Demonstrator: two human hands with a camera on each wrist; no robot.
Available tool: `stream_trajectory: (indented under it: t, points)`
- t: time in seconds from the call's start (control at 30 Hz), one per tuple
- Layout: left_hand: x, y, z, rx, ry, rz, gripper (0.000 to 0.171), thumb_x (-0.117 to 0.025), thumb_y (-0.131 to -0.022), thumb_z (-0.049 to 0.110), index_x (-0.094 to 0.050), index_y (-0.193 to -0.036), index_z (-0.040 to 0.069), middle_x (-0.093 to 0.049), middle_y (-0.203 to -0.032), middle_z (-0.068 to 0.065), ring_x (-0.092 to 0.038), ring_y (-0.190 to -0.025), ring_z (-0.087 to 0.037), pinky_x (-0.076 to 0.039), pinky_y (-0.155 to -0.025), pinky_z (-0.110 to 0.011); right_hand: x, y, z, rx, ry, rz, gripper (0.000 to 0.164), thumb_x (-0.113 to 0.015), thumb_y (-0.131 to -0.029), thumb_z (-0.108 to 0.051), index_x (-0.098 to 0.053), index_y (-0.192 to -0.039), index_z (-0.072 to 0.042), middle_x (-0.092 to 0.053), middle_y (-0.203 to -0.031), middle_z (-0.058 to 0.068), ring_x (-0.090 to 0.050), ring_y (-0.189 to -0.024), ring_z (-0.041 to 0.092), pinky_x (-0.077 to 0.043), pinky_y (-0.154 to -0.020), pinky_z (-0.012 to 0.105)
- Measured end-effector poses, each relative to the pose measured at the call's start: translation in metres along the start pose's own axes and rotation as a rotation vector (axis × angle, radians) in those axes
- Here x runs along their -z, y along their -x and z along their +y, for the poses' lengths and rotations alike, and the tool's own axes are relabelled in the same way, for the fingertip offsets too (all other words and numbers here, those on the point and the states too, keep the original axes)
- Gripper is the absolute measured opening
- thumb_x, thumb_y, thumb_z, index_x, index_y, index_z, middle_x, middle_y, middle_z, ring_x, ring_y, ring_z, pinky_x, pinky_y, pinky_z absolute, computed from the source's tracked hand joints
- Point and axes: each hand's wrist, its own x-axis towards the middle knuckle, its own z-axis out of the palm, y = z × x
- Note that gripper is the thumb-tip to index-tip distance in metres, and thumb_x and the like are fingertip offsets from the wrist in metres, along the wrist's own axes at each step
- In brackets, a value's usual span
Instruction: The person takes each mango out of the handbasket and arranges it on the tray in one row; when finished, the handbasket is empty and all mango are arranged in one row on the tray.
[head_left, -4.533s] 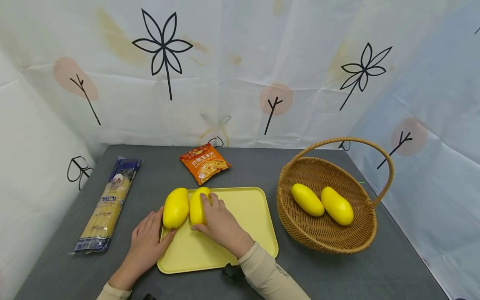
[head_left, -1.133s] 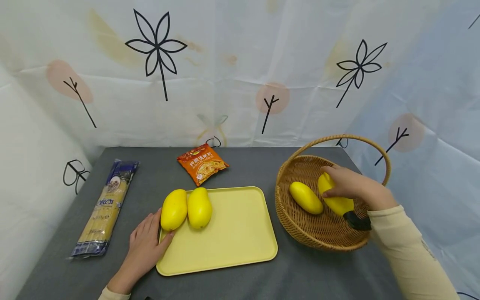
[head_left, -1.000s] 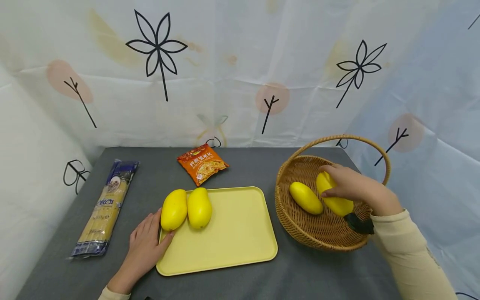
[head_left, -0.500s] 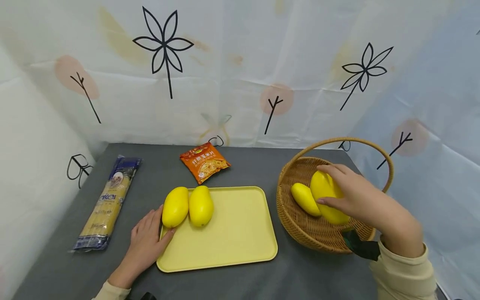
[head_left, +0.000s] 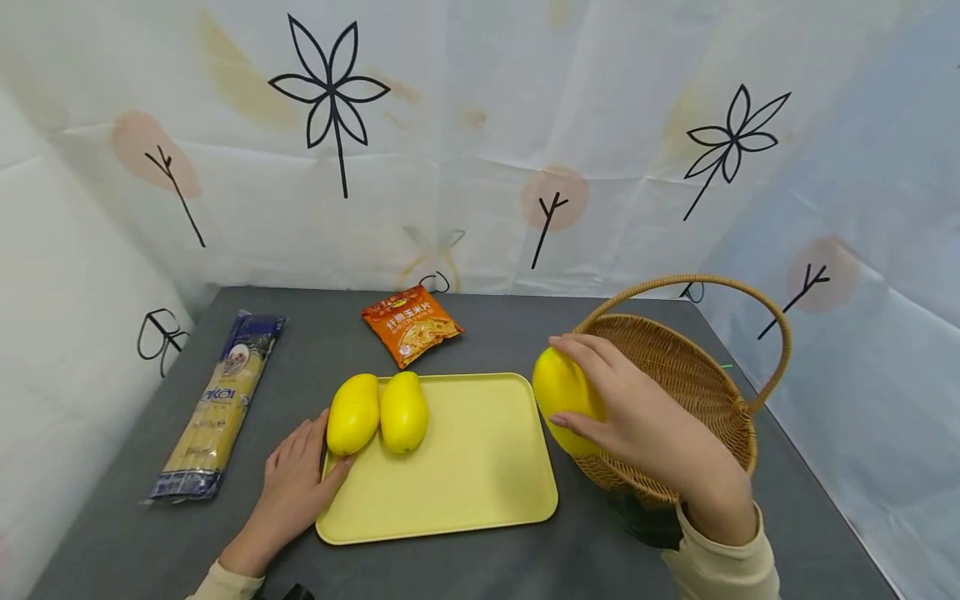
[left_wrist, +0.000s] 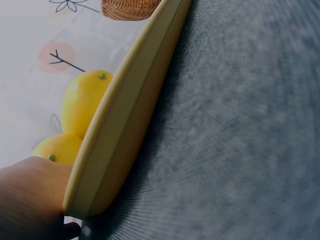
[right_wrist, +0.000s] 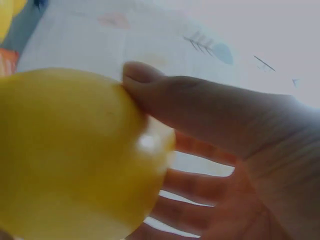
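Observation:
My right hand [head_left: 637, 408] grips a yellow mango [head_left: 562, 400], thumb on the near side and fingers over the far side. It is held up at the left rim of the wicker basket [head_left: 675, 342], between basket and tray; in the right wrist view the mango [right_wrist: 75, 150] fills the left side. Two more mangoes, one left [head_left: 353, 414] and one right [head_left: 404, 412], lie side by side at the upper left of the yellow tray [head_left: 472, 483]. My left hand [head_left: 296, 475] rests at the tray's left edge, fingers straight, thumb over the rim close to the left mango.
Behind the tray lies an orange snack bag [head_left: 412, 325]. A long pack of noodles [head_left: 217, 408] lies at the left of the grey table [head_left: 510, 333]. The basket's tall handle [head_left: 780, 350] arches over it. My right hand and its mango hide the basket's left inside.
My right hand took a mango out of the basket, lifted it and carried it left toward the tray. Earlier it let go of the tray's right mango. My left hand has stayed put.

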Motion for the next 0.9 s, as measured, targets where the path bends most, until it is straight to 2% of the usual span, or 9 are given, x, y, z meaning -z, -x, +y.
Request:
stream_trajectory:
  t: [0.37,0.53,0.73,0.9]
  points:
    - [0.000,0.002,0.000,0.002,-0.014,-0.001,0.081,-0.046,-0.085,0.054,-0.009,-0.144,0.014,-0.027,-0.139,-0.022,-0.021,-0.127,-0.039,-0.012,-0.094,-0.059,-0.062,-0.037,-0.017,0.087,-0.086,-0.081,0.065,-0.068,-0.077,-0.031,-0.037,-0.132,-0.014,-0.040,-0.128,0.002,-0.048,-0.102,0.009,-0.046,-0.082,0.020]
    - [0.000,0.002,0.001,0.004,-0.011,-0.003,0.081,-0.047,-0.085,0.053,-0.009,-0.144,0.013,-0.027,-0.138,-0.023,-0.021,-0.127,-0.039,-0.012,-0.093,-0.060,-0.089,-0.047,-0.015,0.043,-0.141,-0.126,0.063,-0.064,-0.081,-0.032,-0.034,-0.134,-0.016,-0.037,-0.132,0.003,-0.047,-0.107,0.012,-0.045,-0.085,0.023]
    - [0.001,0.002,0.000,0.005,-0.013,-0.004,0.081,-0.047,-0.085,0.053,-0.009,-0.144,0.013,-0.027,-0.138,-0.023,-0.020,-0.127,-0.039,-0.013,-0.093,-0.059,-0.119,-0.058,-0.008,-0.035,-0.262,-0.174,0.066,-0.062,-0.083,-0.032,-0.030,-0.136,-0.011,-0.037,-0.134,0.007,-0.042,-0.116,0.015,-0.040,-0.095,0.031]
    - [0.001,0.002,0.000,0.007,-0.017,-0.006,0.081,-0.046,-0.085,0.054,-0.009,-0.144,0.013,-0.026,-0.139,-0.023,-0.020,-0.127,-0.038,-0.013,-0.094,-0.059,-0.141,-0.066,0.003,-0.105,-0.299,-0.231,0.070,-0.060,-0.083,-0.035,-0.027,-0.138,-0.009,-0.036,-0.138,0.007,-0.039,-0.122,0.017,-0.035,-0.100,0.033]
